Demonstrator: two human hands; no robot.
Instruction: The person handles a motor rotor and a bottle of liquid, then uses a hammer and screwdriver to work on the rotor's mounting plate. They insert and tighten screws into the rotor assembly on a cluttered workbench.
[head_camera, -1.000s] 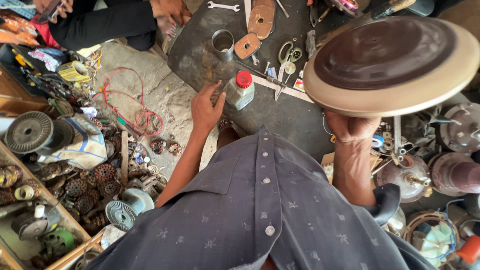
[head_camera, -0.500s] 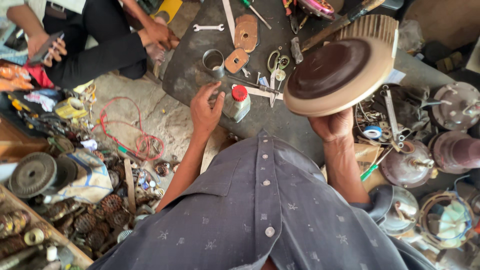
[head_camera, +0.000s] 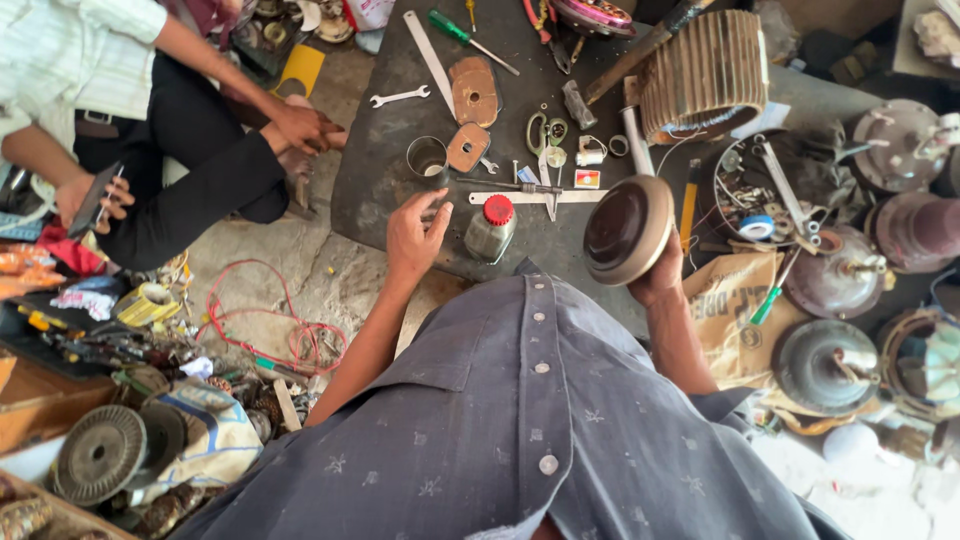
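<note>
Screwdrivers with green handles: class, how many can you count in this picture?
2. One green-handled screwdriver lies at the far end of the dark work slab. The other green-handled screwdriver lies on the brown paper sack, beside the right hand. Clutter may hide more.

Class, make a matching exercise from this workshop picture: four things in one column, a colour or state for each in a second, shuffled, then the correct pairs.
1. bottle cap
2. screwdriver handle
3. round cover
4. metal cup

a. standing open on the bench
b. red
c. held up in the right hand
d. green

Pairs: 1-b, 2-d, 3-c, 4-a
</note>
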